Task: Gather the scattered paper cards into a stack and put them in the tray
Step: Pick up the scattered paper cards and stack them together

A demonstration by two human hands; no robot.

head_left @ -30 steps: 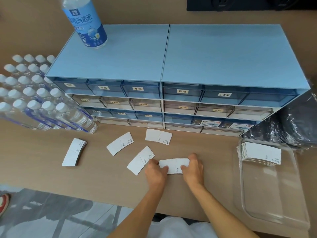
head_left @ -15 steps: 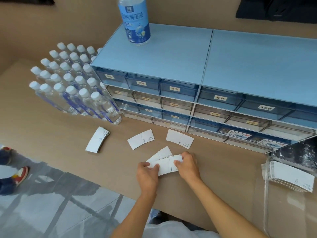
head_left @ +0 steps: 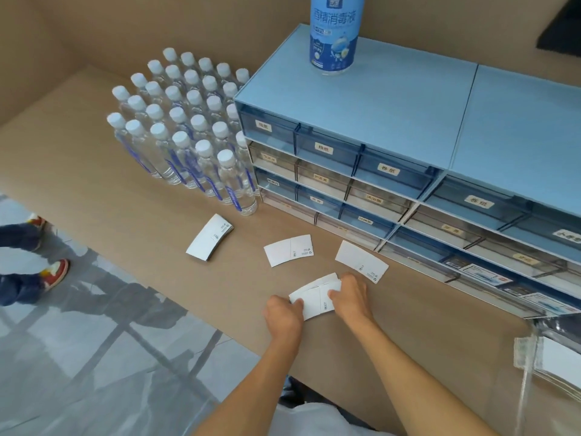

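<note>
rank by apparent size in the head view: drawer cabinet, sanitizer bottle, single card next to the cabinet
1. Drawer cabinet, by far the largest.
2. Sanitizer bottle, though its top is cut off.
3. Card, smallest, despite lying nearer the camera.

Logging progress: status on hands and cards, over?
Left hand and right hand both pinching the card stack. Two single cards, one small pile still loose. Nothing blocking.

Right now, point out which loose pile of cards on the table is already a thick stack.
The stack nearest the water bottles, farthest left. Its layered edges show several cards, while the middle card and the card by the drawers lie flat and single.
</note>
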